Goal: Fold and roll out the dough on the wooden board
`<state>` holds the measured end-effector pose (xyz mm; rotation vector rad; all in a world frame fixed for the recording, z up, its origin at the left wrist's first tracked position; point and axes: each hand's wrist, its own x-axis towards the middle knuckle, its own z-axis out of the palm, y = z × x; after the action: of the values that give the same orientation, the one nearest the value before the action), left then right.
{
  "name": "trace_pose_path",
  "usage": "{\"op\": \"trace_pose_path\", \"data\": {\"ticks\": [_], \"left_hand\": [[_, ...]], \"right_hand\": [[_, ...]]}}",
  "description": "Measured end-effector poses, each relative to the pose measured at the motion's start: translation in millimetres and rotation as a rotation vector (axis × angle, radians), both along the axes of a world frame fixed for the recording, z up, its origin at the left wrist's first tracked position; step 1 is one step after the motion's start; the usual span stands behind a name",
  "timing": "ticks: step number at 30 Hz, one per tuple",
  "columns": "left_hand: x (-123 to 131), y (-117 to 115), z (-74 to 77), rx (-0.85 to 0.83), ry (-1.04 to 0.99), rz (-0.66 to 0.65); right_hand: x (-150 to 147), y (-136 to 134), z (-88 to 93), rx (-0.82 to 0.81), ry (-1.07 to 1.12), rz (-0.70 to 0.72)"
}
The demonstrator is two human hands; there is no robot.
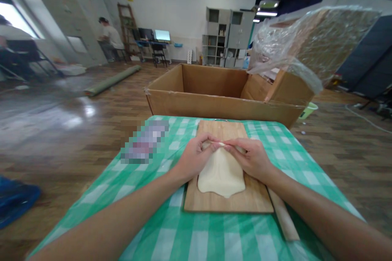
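A flat sheet of pale dough (223, 173) lies on a wooden cutting board (211, 205). Thumb and fingers of my left hand (197, 153) pinch the dough's far edge. Close beside it, my right hand (249, 155) pinches the same edge, so the fingertips nearly meet. The far rim looks slightly raised between them, while the near part rests flat with an uneven outline. To the right of the board lies a wooden rolling pin (283, 216), partly hidden under my right forearm.
A green and white checked cloth (202, 238) covers the table. A blurred-out item (145, 142) lies at its left. Just beyond the table stands a large open cardboard box (214, 104) with plastic-wrapped cardboard (330, 45) at its right. Two people sit in the left background.
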<state>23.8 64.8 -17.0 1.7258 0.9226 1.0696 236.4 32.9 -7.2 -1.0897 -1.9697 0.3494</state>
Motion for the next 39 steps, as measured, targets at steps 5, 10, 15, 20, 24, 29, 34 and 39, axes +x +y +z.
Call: {"op": "trace_pose_path", "data": {"ticks": [5,10,15,20,24,29,34,39], "left_hand": [[2.7,-4.0,4.7,-0.045,-0.035,-0.029],[3.9,-6.9,8.9,-0.054,0.047,-0.034],[6.8,-1.7,10.8,-0.219,-0.052,-0.143],[7.9,0.6,9.0,-0.155,0.018,-0.121],[9.7,-5.3,9.3,-0.093,0.045,-0.075],[14.0,-9.8,8.5,-0.148,-0.066,-0.031],[13.6,-3.4,6.3,-0.404,-0.176,-0.161],[7.5,-2.9,8.4,-0.377,-0.083,-0.171]], "right_hand": [[-0.9,1.3,3.7,-0.207,0.095,0.066],[-2.6,2.7,1.9,-0.251,0.087,0.08],[-3.8,-1.7,2.8,-0.206,0.129,0.053],[-5.5,-2.7,2.0,-0.216,0.103,-0.002],[-6.3,-0.1,0.2,-0.284,0.095,0.001],[-6.8,0.3,-0.2,-0.237,0.047,0.036],[-5.4,0.1,-1.5,-0.155,0.084,-0.039],[-2.5,-2.1,-0.4,-0.19,0.08,-0.061]]}}
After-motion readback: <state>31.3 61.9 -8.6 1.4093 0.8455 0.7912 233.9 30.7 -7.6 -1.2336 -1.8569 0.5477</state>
